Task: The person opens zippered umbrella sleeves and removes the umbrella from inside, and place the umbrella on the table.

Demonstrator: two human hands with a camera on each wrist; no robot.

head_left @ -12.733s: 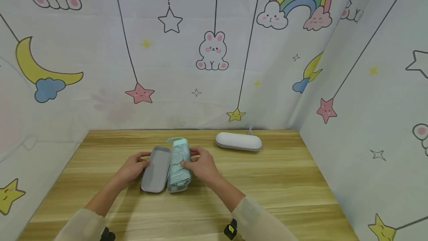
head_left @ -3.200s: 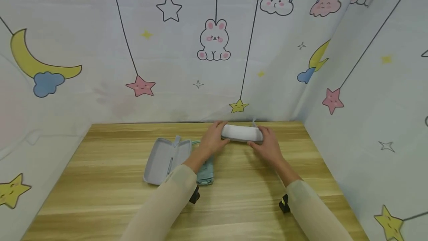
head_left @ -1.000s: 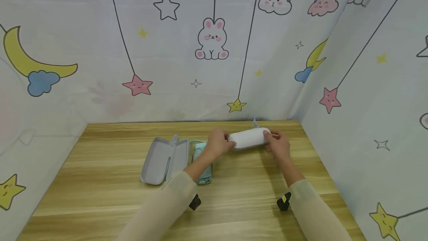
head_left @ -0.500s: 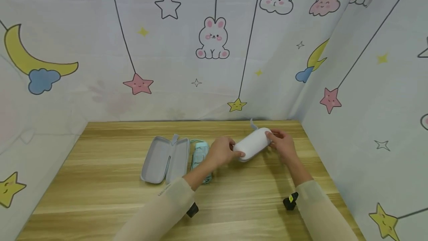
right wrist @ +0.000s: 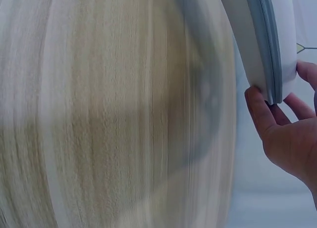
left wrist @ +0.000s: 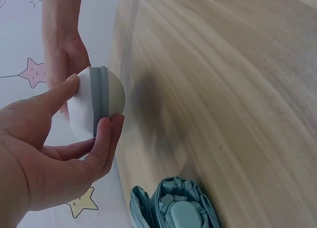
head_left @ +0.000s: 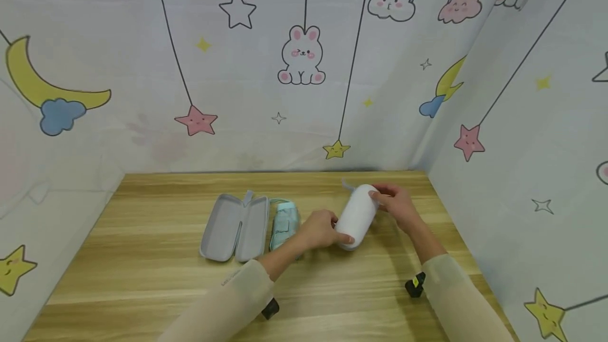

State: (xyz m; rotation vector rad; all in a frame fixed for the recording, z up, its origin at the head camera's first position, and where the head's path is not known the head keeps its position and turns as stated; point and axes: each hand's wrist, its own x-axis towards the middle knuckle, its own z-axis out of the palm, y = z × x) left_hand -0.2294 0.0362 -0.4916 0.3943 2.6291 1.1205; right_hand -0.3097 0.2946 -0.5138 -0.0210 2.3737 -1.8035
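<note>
Both hands hold a white oval case (head_left: 358,215) with a grey zip band, tilted lengthwise above the table. My left hand (head_left: 323,230) pinches its near end, thumb on the white top and fingers underneath. At the far end my right hand (head_left: 398,205) grips it, thumb on top. The left wrist view shows the case (left wrist: 84,102) end-on, its zip closed, with a shadow on the wood below. In the right wrist view the case (right wrist: 257,35) rests between thumb and fingers. A grey strap (head_left: 348,186) sticks out at its far left side.
Left of the hands, a grey case (head_left: 220,228) lies open in two halves on the wooden table (head_left: 142,278). Beside its right half is a folded mint umbrella (head_left: 285,224), partly behind my left forearm. A patterned cloth (head_left: 256,83) hangs behind the table.
The white case has swung from crosswise to nearly lengthwise, its left end coming toward me with my left hand. Much earlier, the umbrella was on the grey case; now it lies beside it.
</note>
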